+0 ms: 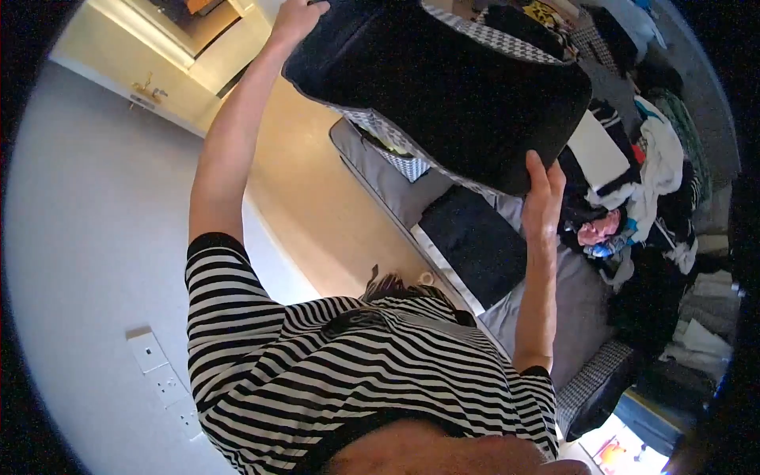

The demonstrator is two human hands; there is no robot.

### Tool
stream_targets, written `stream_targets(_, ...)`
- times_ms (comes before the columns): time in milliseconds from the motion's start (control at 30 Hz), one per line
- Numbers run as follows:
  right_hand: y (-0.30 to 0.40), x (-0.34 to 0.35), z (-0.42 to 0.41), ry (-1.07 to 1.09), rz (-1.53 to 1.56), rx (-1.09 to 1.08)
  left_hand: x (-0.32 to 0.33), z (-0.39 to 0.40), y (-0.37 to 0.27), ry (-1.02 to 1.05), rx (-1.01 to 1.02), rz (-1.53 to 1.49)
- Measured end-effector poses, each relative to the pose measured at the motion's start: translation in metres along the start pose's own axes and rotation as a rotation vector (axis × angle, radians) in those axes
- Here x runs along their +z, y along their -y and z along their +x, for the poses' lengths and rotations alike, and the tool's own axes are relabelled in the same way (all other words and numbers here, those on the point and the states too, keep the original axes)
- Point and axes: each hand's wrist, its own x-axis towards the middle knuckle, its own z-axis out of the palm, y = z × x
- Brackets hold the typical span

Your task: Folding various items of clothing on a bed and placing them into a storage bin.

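Stretched out in front of me is a collapsible fabric storage bin [439, 89], with a dark inside and a black-and-white houndstooth pattern along its sides. My left hand [297, 21] grips its upper left corner at the picture's top edge. At the lower right corner, my right hand [543, 190] holds the bin, thumb and fingers closed on the dark material. Below the bin, a dark folded cloth [475, 243] lies on the grey bedding [573, 297]. A houndstooth container [409, 166] stands partly hidden behind the bin.
Clothes [659, 154] are heaped to the right, with a white flat item [597, 151] among them. Another houndstooth bin [594, 386] is at lower right. A door [148, 65] with a brass handle stands upper left. Wall sockets [169, 386] are on the left wall.
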Motion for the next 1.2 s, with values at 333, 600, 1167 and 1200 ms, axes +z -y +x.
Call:
stream_targets(333, -0.055, 0.08, 0.058, 0.016, 0.085, -0.036, 0.036, 0.144, 0.134, -0.098, 0.305, 0.352)
stream_targets(600, -0.139, 0.14, 0.071, -0.097, 0.109, 0.309, 0.146, 0.133, 0.225, 0.261, 0.18, 0.504)
stream_targets(1167, -0.1, 0.161, 0.079, -0.173, -0.223, 0.174, 0.259, 0.143, 0.197, 0.454, 0.695, 0.17)
stream_targets(1200, -0.101, 0.16, 0.076, -0.187, -0.223, 0.177, 0.266, 0.148, 0.194, 0.464, 0.706, 0.166)
